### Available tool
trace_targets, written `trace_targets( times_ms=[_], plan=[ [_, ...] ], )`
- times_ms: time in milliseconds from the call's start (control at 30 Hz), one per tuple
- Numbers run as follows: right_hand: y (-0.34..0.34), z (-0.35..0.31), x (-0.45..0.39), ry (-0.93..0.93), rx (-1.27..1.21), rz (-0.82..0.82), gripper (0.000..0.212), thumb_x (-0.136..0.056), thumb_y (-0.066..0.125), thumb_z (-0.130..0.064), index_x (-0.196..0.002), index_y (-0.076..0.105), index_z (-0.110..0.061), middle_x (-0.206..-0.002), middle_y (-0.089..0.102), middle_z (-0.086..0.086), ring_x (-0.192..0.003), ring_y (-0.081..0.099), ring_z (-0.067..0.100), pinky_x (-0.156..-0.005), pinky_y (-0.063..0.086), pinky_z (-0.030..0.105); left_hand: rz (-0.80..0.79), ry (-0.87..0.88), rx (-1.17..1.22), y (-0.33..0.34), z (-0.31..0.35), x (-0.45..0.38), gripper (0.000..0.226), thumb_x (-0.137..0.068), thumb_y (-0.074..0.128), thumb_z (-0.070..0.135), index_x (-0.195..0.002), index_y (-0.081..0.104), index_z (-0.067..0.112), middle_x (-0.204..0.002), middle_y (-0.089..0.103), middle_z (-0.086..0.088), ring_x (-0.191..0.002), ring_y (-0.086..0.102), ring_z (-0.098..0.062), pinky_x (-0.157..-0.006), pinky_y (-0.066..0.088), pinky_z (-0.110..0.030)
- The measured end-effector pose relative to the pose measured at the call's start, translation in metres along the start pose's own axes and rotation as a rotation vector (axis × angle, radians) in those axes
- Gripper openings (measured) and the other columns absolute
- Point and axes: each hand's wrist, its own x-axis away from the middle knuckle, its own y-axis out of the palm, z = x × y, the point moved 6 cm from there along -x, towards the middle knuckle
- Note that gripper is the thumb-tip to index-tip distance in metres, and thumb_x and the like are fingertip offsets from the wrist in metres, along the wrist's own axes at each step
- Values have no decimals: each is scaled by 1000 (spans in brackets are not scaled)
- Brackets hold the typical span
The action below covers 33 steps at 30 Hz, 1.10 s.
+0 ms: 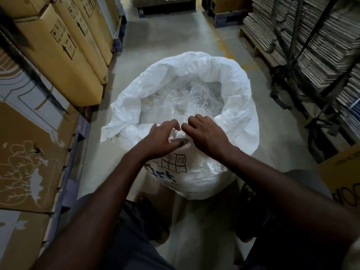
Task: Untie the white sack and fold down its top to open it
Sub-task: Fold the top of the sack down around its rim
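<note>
From the head view, the white sack [194, 106] stands on the concrete floor [155, 47] at the centre of the aisle, its mouth already open and its top rolled outward around most of the rim. Clear plastic packets [187, 102] show inside. At 6 o'clock on the rim, the left hand [163, 139] pinches a bunched fold of the woven cloth between thumb and fingers. Just beside it, the right hand [206, 133] rests on the same edge with fingers curled over the rim. Whether it actually grips the cloth I cannot tell.

Cardboard boxes [64, 47] line the aisle at 9 o'clock, and strapped flat cartons [311, 45] stand at 3 o'clock.

The near rim looks like the last part to turn down. The risk, as I judge it, is pulling hard toward the body. That could tip the sack or drag the flap at 8 o'clock back inward, undoing the fold.
</note>
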Motion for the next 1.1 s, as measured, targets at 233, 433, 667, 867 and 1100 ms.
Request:
trace_targets(
  times_ms=[233,433,667,867,1100],
  plan=[
    [9,14,25,30,-358,-395,62,-84,76,-32,-142,54,-28,-139,51,-3,-118,55,19,-96,50,33,87,-37,-190,10,-2,-15,48,-92,81,31,-130,54,25,-100,75,-4,-98,72,-34,-81,43,-39],
    [-7,76,2,114,-92,-574,91,-87,79,-57,-164,35,-36,-169,40,0,-150,45,25,-120,38,48,392,95,-379,29,16,-1,28,-90,76,19,-116,67,15,-84,75,-8,-76,71,-42,-63,37,-36],
    [15,82,9,65,171,-738,45,-90,72,-34,-132,59,-26,-109,75,1,-105,72,27,-94,37,42,79,85,-327,54,38,-18,53,-79,75,26,-128,54,24,-136,54,-3,-118,54,-34,-91,51,-48],
    [-9,75,22,-47,184,-98,8,-97,48,-17,-105,52,-16,-78,55,6,-70,56,31,-69,33,41,149,-50,-232,43,51,-45,46,-84,74,41,-124,56,27,-111,71,-2,-104,70,-33,-76,50,-40],
    [-14,100,42,353,-246,-208,41,-80,67,-41,-113,63,-17,-115,58,3,-113,57,28,-110,38,50,593,-105,-176,75,60,-27,24,-92,62,14,-116,58,16,-93,59,-5,-76,64,-35,-57,41,-37]
  ],
)
